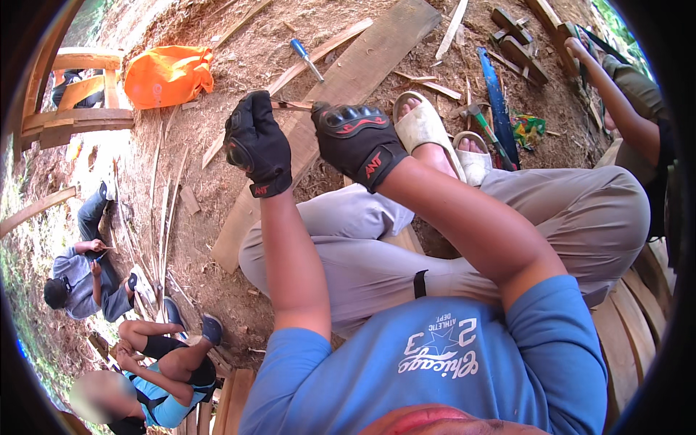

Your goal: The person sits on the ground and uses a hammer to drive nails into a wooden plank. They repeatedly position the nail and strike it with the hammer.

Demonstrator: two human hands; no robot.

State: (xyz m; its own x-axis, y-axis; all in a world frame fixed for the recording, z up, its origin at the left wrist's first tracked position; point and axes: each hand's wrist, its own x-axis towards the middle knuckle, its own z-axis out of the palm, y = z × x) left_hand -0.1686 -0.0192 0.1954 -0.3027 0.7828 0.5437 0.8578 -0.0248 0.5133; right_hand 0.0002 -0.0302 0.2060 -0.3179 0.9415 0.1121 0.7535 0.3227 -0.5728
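Both my hands wear black gloves with hard knuckle guards and red marks. A short, thin reddish-brown strip [293,106], perhaps wood, spans the gap between them. My left hand [257,141] is closed at the strip's left end, fingers curled. At its other end my right hand [355,138] is closed too, knuckles up; the fingertips are hidden beneath the glove. Under the hands a long wooden plank [348,83] lies slanting on the ground. A chisel-like tool with a blue handle [299,49] rests beyond my left hand, by the plank's edge.
An orange bag [170,76] lies at the far left beside a wooden frame [80,119]. A hammer with a green handle [489,134], a blue handsaw-like blade [499,101] and wooden hand planes [518,47] lie right. Co-workers sit at left and right. Wood scraps litter the dirt.
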